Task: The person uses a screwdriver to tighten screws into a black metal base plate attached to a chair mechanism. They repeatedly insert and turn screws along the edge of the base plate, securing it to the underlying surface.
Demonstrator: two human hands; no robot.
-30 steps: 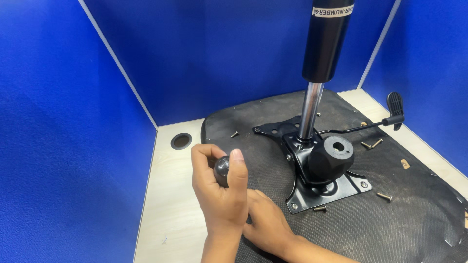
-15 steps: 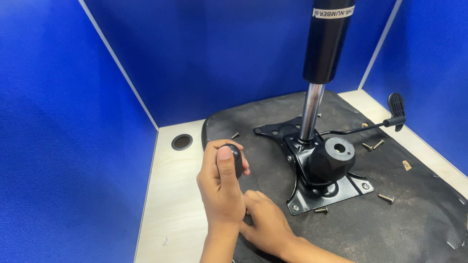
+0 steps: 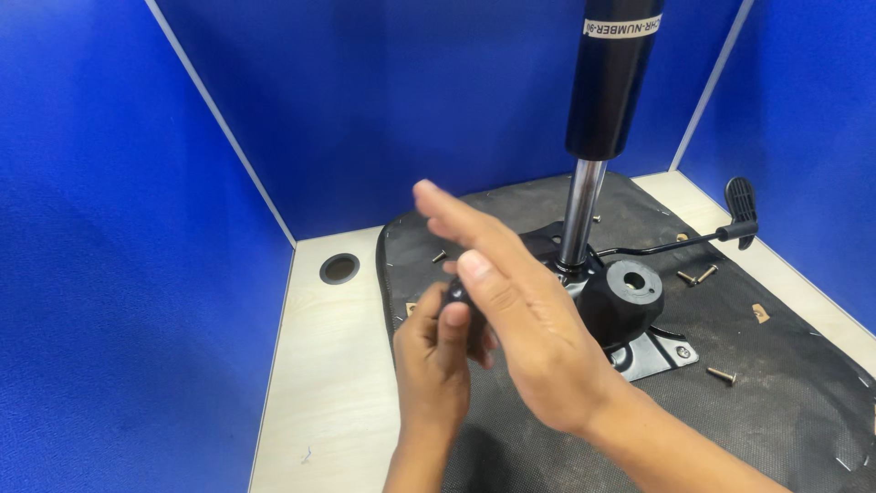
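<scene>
Since the earlier frames the right hand has lifted off the seat and is now sweeping across in front of the left hand, fingers straight and released, gripping nothing. The left hand has risen a little as well and is clenching a small round black plastic knob, of which only a dark sliver is showing between the fingers and under the right palm.

The knob is being held in the air above the upturned black fabric-covered chair seat, just to the left of the black steel tilt mechanism plate that is lying on it. The tall black gas lift cylinder with its chrome piston rod is already standing upright in the mechanism, and at least one screw appears to be sitting in the plate's corner. A thin black lever with a flat paddle handle is sticking out to the right.

As a judgement, the work is somewhere in the middle: the knob is not yet fitted to anything, and several loose silver screws are lying scattered on the seat. The seat is resting on a pale wooden desk with a round cable hole, between blue partition walls.
</scene>
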